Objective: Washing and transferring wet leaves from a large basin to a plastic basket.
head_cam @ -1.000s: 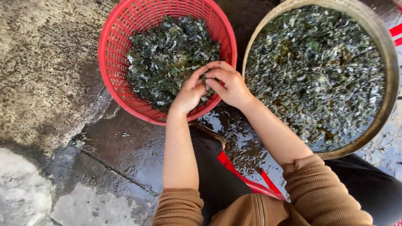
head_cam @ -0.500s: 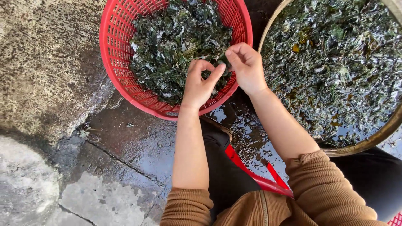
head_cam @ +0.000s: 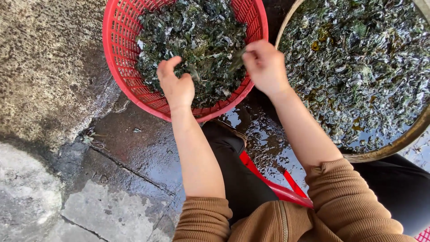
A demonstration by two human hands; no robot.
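Your left hand [head_cam: 176, 85] is curled loosely over wet greens [head_cam: 197, 40] in the red basket [head_cam: 121, 67], top centre; right hand [head_cam: 265, 67] pinches a dark leaf [head_cam: 237, 59].

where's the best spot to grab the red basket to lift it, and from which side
Probably by the thick rolled rim of the red basket, one hand on each side, coming from above. The slatted wall slopes inward below the rim, so a grip would hook under it. The near edge is crowded by the left hand and right hand, and the leaves pile high inside.
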